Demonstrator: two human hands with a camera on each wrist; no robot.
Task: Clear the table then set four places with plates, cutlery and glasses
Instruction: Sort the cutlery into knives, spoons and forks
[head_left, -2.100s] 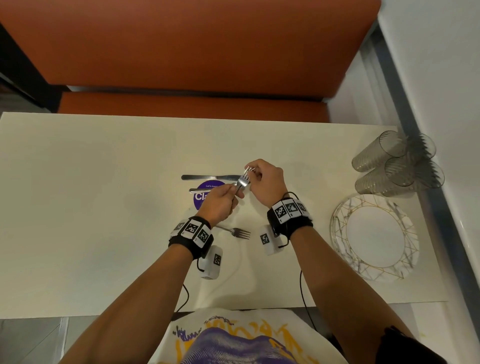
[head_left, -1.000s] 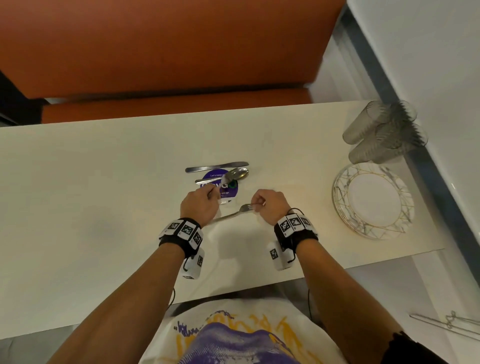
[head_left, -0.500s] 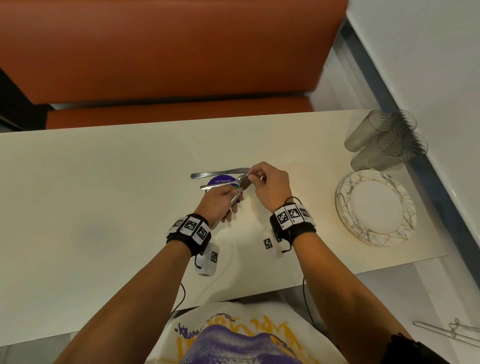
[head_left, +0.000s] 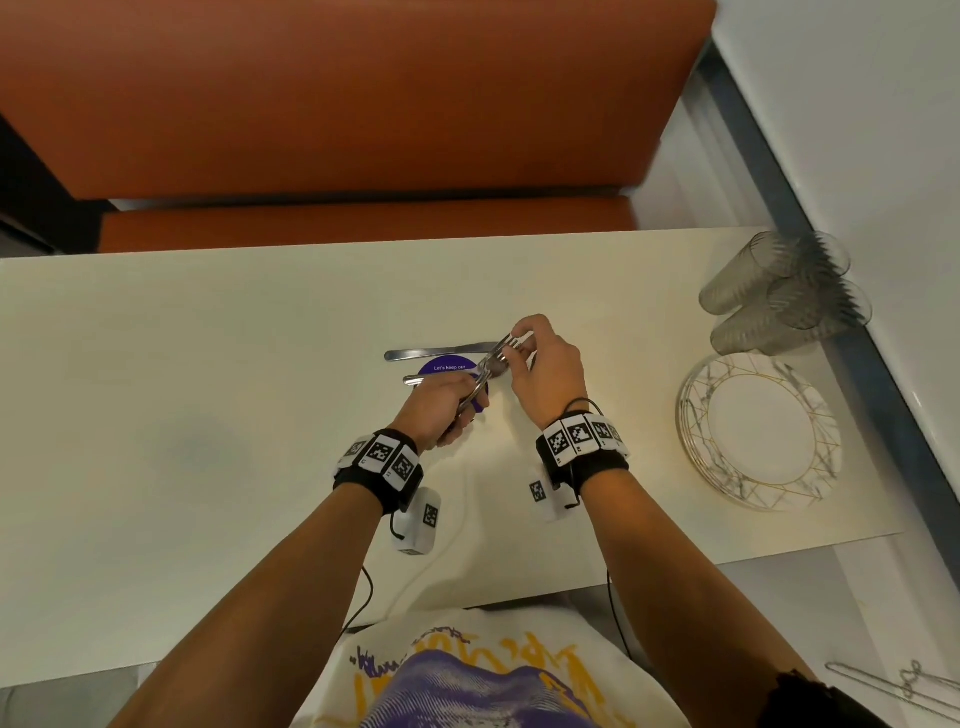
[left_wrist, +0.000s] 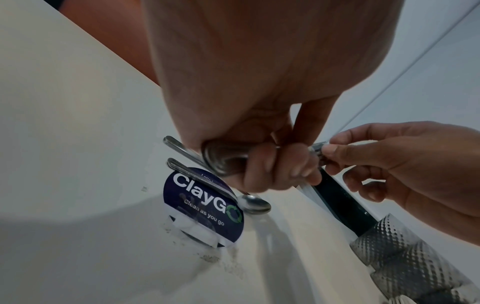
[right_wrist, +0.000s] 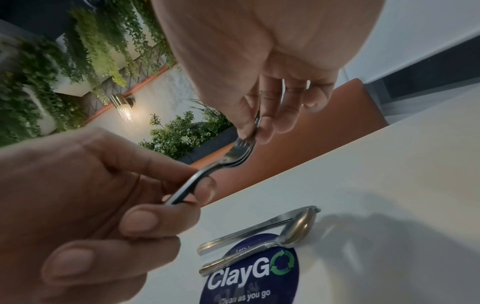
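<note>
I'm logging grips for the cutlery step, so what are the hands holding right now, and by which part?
Stacked forks: the left hand grips the handles, and the right hand pinches the tines.

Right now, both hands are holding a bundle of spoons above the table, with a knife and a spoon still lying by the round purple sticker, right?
Not quite: the bundle is forks, not spoons. The right wrist view shows the tines pinched by the right hand, with the left hand gripping the handles. The rest holds: the knife and spoon lie on the table by the purple sticker.
</note>
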